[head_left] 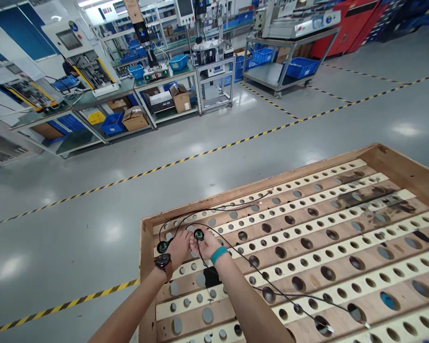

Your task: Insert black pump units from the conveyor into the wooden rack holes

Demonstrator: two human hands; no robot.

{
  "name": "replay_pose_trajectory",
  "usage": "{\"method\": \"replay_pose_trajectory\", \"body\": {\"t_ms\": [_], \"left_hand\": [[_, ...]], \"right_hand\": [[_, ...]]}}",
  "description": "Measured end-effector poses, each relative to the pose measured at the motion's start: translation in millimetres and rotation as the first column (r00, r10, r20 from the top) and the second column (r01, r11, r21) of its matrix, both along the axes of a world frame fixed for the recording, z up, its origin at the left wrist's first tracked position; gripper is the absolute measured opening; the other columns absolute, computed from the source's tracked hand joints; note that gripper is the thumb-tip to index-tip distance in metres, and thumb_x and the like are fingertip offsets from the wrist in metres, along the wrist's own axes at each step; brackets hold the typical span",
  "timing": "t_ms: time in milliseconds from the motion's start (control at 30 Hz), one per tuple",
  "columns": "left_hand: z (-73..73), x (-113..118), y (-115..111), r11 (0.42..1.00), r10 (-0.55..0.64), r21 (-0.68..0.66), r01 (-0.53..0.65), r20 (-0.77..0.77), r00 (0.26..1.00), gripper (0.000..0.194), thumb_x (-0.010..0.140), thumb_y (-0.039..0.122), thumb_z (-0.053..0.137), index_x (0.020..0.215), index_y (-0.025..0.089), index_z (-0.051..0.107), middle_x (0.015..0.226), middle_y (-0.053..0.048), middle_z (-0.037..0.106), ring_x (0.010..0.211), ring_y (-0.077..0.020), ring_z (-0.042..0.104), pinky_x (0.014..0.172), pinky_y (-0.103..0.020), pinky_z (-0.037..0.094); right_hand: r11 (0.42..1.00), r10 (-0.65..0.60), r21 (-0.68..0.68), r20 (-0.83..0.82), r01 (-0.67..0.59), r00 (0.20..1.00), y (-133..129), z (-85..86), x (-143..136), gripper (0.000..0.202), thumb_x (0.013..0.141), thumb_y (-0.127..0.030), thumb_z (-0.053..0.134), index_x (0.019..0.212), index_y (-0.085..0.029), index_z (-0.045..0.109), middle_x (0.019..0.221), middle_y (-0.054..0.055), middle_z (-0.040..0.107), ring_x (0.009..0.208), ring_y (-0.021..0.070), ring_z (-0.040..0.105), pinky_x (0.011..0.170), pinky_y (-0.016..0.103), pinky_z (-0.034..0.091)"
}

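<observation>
Over the near left part of a wooden rack (264, 183) with rows of round holes, my two hands are close together. My right hand (205, 243) is closed on a small round black part (199, 234) with a dark green face, and a black cable hangs from it. My left hand (179, 245) has its fingers bent beside the right fingertips; what they hold, if anything, is hidden. A second round black part (162, 247) lies just left of the left hand, by the rack's corner. Thin black cables (236, 250) run across the rack, some with small white ends.
Raised wooden walls edge the rack. Beyond it are a grey floor with yellow and black tape lines (200, 155), workbenches (128, 88) with machines, blue bins (113, 123) and cardboard boxes (180, 98), and a metal cart (289, 47).
</observation>
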State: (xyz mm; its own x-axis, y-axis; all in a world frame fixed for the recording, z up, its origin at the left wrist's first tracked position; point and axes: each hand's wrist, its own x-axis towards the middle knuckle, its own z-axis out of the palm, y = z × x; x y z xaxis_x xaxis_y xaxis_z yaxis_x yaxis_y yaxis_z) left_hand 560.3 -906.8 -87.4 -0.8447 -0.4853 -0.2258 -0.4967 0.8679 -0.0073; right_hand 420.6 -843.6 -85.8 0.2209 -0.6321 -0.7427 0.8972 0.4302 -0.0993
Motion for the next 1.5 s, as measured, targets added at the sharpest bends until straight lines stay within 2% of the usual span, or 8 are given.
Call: {"method": "replay_pose_trajectory", "body": {"t_ms": [200,333,400,567,667,867,1233,1500], "left_hand": [[-1.3,9.9,1.0,0.998,0.063,0.036,-0.060,-0.067,0.996,0.050,0.086,-0.004,0.043,0.129,0.017,0.060,0.135,-0.011,0.067,0.124,-0.0194,0.066,0.107,-0.036,0.055],[3.4,13.4,7.7,0.998,0.067,0.017,-0.066,-0.114,0.991,0.056,0.088,0.004,0.052,0.143,0.016,0.052,0.144,-0.014,0.064,0.137,-0.0277,0.058,0.114,-0.047,0.050],[5.6,10.7,13.8,0.998,0.060,0.000,-0.060,-0.143,0.988,0.058,0.090,0.010,0.055,0.147,0.016,0.050,0.150,-0.016,0.060,0.144,-0.0322,0.051,0.117,-0.053,0.046],[2.3,-7.9,23.9,0.999,0.033,-0.024,-0.039,-0.211,0.977,0.053,0.091,0.009,0.053,0.143,0.021,0.059,0.146,-0.012,0.065,0.142,-0.0315,0.054,0.116,-0.053,0.044],[-1.7,-16.8,24.2,0.997,0.065,-0.032,-0.075,-0.252,0.966,0.041,0.094,0.017,0.057,0.135,0.021,0.066,0.136,-0.013,0.070,0.136,-0.0327,0.057,0.113,-0.054,0.045],[-2.4,-17.1,26.8,0.988,0.103,-0.078,-0.132,-0.301,0.948,0.035,0.098,0.024,0.055,0.129,0.018,0.068,0.128,-0.014,0.073,0.131,-0.0339,0.059,0.110,-0.053,0.044],[-9.5,-16.3,55.6,0.954,0.162,-0.190,-0.234,-0.332,0.929,0.059,0.089,-0.003,0.039,0.143,0.012,0.060,0.146,-0.020,0.063,0.143,-0.0364,0.053,0.117,-0.057,0.044],[13.7,-44.3,139.3,0.989,-0.144,-0.065,0.130,-0.527,0.838,0.073,0.103,0.029,0.042,0.169,0.018,0.011,0.168,-0.010,0.041,0.158,-0.0274,0.035,0.126,-0.049,0.039]], "right_hand": [[0.980,0.196,0.108,-0.326,-0.170,0.925,15.6,11.2,4.4,0.061,0.106,-0.065,0.031,0.092,-0.016,0.063,0.066,0.009,0.066,0.059,0.0218,0.063,0.046,0.029,0.051],[0.991,0.118,0.130,-0.689,-0.038,0.715,72.2,11.2,-13.8,0.036,0.099,-0.053,0.060,0.097,-0.018,0.068,0.100,0.014,0.072,0.103,0.0273,0.067,0.079,0.034,0.057],[0.992,0.070,0.111,-0.860,0.052,0.506,121.7,-3.0,-27.6,0.031,0.095,-0.045,0.067,0.113,-0.021,0.068,0.123,0.013,0.069,0.125,0.0304,0.058,0.101,0.040,0.052],[0.986,0.042,0.126,-0.825,-0.112,-0.564,250.8,-64.0,-56.9,0.054,0.096,-0.059,0.058,0.135,-0.021,0.063,0.130,0.017,0.067,0.127,0.0397,0.057,0.104,0.057,0.052],[0.921,-0.096,0.247,-0.607,-0.302,-0.789,287.9,-81.3,-64.5,0.039,0.101,-0.048,0.054,0.133,-0.028,0.066,0.134,0.012,0.068,0.129,0.0351,0.059,0.099,0.049,0.057],[0.885,-0.186,0.267,-0.549,-0.382,-0.815,283.2,-78.6,-67.4,0.026,0.105,-0.026,0.047,0.097,-0.025,0.071,0.118,0.009,0.073,0.116,0.0272,0.067,0.095,0.043,0.059],[0.929,-0.085,0.261,-0.536,-0.261,-0.840,290.6,-87.5,-82.0,0.029,0.097,-0.009,0.045,0.116,-0.018,0.065,0.090,0.007,0.071,0.081,0.0238,0.068,0.074,0.038,0.059],[0.799,-0.237,0.140,-0.821,-0.584,-0.520,237.2,50.3,-122.0,0.038,0.104,-0.015,0.036,0.123,-0.022,0.067,0.098,0.007,0.075,0.069,0.0147,0.071,0.058,0.025,0.059]]}}
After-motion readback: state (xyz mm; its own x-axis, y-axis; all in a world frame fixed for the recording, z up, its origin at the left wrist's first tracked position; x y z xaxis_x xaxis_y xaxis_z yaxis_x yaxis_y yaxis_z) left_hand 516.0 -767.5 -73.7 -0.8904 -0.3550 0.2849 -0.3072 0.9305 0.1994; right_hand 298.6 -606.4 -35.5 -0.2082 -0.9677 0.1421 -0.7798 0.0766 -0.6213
